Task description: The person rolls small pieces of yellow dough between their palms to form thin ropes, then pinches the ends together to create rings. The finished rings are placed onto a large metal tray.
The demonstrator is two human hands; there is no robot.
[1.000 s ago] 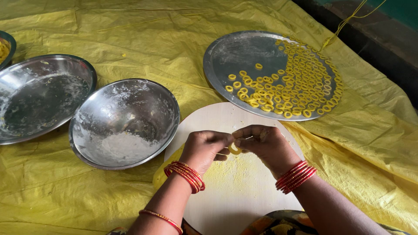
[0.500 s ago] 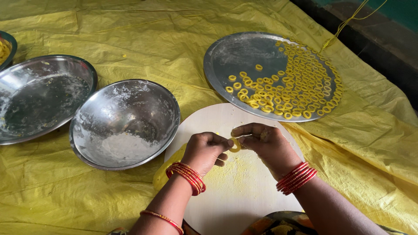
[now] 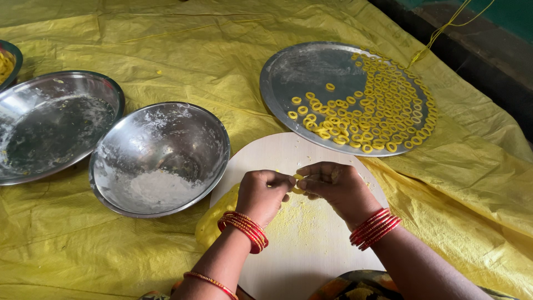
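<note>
Pinching one small dough ring (image 3: 298, 184) between left hand (image 3: 265, 191) and right hand (image 3: 337, 186) above the round board (image 3: 311, 244); beyond the board, the steel tray (image 3: 302, 72) looks roughly half filled with rings, and a dough lump (image 3: 214, 222) remains at the board's left edge.

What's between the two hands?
In the head view, a small piece of yellow dough sits between the left hand and the right hand, pinched by both sets of fingertips above the round white board.

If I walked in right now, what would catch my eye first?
Probably the round steel tray at upper right, its right half crowded with small yellow dough rings. Next, the left hand and right hand pinching a bit of yellow dough together over the pale round board. Left of them sits a floury steel bowl.
</note>
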